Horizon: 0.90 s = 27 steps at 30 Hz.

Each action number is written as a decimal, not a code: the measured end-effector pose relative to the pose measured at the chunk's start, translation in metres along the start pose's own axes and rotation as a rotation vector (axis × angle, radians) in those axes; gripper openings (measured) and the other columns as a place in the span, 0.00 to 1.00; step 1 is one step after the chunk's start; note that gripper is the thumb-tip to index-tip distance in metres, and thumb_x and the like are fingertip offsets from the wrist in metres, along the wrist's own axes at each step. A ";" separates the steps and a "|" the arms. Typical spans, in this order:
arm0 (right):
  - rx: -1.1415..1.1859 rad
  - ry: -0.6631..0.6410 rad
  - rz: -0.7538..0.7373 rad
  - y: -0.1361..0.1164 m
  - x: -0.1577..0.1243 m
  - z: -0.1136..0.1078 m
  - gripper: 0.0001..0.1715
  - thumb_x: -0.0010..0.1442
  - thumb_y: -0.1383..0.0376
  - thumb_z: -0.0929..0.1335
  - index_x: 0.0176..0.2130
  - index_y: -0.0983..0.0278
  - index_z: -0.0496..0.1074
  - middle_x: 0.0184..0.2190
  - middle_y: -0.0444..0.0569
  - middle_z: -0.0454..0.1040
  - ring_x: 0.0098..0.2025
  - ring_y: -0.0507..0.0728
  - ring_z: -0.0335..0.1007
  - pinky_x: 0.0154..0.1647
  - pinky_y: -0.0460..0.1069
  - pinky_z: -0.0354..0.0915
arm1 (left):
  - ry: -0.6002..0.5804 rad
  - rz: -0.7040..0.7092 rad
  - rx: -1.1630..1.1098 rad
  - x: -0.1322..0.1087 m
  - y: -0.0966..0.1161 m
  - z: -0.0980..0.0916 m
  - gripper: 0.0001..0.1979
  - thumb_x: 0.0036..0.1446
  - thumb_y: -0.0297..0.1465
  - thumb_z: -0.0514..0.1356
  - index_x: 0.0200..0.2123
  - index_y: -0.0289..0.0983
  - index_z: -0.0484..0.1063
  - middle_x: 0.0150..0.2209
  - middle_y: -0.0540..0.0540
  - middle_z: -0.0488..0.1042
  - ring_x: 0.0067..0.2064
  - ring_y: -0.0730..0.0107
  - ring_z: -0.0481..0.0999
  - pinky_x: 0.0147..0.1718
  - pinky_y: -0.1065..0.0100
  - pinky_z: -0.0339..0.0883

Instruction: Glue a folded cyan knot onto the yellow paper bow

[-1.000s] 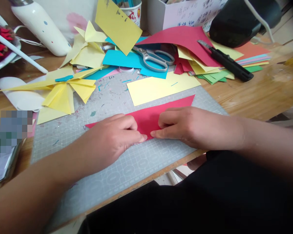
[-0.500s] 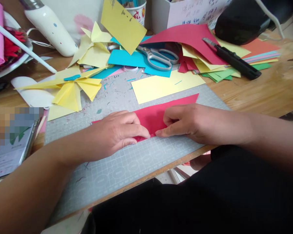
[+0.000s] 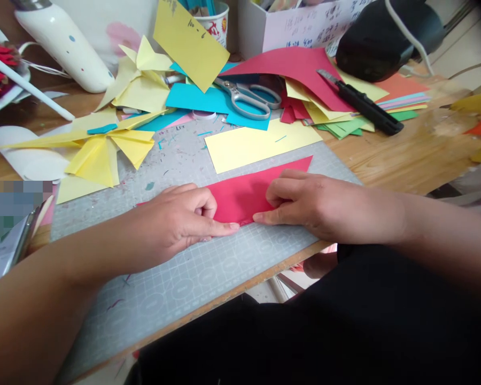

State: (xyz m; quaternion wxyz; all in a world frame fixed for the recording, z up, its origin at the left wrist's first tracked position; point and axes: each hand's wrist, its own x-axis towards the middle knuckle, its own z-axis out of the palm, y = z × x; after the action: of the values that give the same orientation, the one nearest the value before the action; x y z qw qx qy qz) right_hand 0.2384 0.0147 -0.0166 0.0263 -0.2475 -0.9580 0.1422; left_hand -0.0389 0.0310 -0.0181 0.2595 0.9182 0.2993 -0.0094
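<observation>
A red paper strip point(image 3: 240, 195) lies flat across the grey cutting mat point(image 3: 208, 278), its near edge turned up in a narrow fold. My left hand point(image 3: 180, 219) is on the strip's left part, fingers curled in and the thumb stretched along the folded edge. On the right part, my right hand point(image 3: 304, 206) has its fingers curled under and its thumb pressed on the same edge. The two thumb tips nearly meet, with a short bit of fold showing between them. My palms hide both ends of the near edge.
Behind the strip lies a pale yellow paper piece point(image 3: 260, 147). Farther back are scissors point(image 3: 248, 101), a black utility knife point(image 3: 364, 107) on stacked coloured paper, and folded yellow paper shapes point(image 3: 96, 152). A white bottle point(image 3: 64, 45) leans at back left.
My left thumb has straightened out along the folded edge, and its fingers have drawn back from it. The right hand stays pressed in place. The whole view has shifted a little.
</observation>
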 end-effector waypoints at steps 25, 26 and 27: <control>0.195 0.127 0.153 0.021 -0.045 -0.011 0.16 0.62 0.72 0.61 0.41 0.64 0.77 0.41 0.53 0.70 0.42 0.55 0.67 0.45 0.51 0.64 | -0.032 0.104 0.180 -0.005 -0.016 -0.004 0.17 0.62 0.36 0.55 0.52 0.59 0.70 0.36 0.50 0.68 0.41 0.65 0.64 0.45 0.61 0.54; 0.202 0.160 0.148 0.019 -0.043 -0.013 0.17 0.62 0.73 0.61 0.39 0.65 0.77 0.40 0.53 0.71 0.41 0.54 0.68 0.44 0.50 0.65 | -0.035 0.095 0.174 -0.004 -0.015 -0.005 0.16 0.62 0.36 0.55 0.51 0.59 0.71 0.36 0.50 0.68 0.41 0.66 0.65 0.46 0.62 0.54; 0.200 0.199 0.137 0.017 -0.040 -0.014 0.16 0.61 0.74 0.61 0.38 0.65 0.77 0.39 0.53 0.72 0.40 0.54 0.68 0.43 0.50 0.65 | -0.037 0.086 0.169 -0.004 -0.014 -0.005 0.15 0.62 0.36 0.56 0.50 0.58 0.72 0.36 0.51 0.68 0.41 0.67 0.65 0.45 0.63 0.53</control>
State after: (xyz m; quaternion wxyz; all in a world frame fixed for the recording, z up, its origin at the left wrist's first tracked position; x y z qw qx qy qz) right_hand 0.2830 0.0133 -0.0071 0.1358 -0.3213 -0.9127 0.2129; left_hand -0.0504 0.0409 -0.0192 0.1866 0.9485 0.2527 -0.0403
